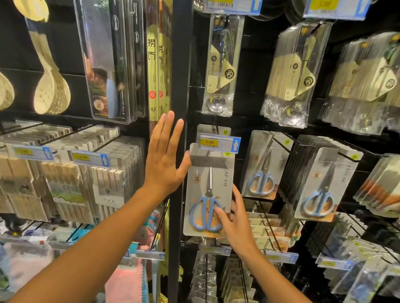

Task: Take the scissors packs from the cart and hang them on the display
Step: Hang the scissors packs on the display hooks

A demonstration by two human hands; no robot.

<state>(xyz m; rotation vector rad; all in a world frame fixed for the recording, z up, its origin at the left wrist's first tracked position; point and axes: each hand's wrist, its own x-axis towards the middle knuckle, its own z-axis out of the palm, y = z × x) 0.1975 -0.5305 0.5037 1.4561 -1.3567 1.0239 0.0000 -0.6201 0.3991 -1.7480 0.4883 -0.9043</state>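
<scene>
Head view: at centre, a scissors pack with blue-handled scissors on a grey card, hanging upright on the black display, its top just under a yellow price tag marked 5.00. Left hand raised at about 9 o'clock of the pack, palm toward the shelving, fingers straight and spread wide, gripping nothing; thumb tip touching or nearly touching the pack's upper left edge, contact not certain. Right hand at about 4 o'clock of the pack, loosely spread, fingertips resting on the front of the card over the scissor handles, thumb up along the pack's right edge; a light steadying touch rather than a closed grasp. At 3 o'clock of the pack, two more pegs: a second scissors pack just beside it, then a thick row of scissors packs farther right. At 12 o'clock, a bagged ladle under another 5.00 tag, with fuller stacks of bagged utensils toward 1 o'clock. Left of the black upright, toward 10 o'clock, clear knife boxes and cream slotted spoons; toward 8 o'clock, rows of boxed chopsticks. Low at 7 o'clock, pink cloths, blurred.
</scene>
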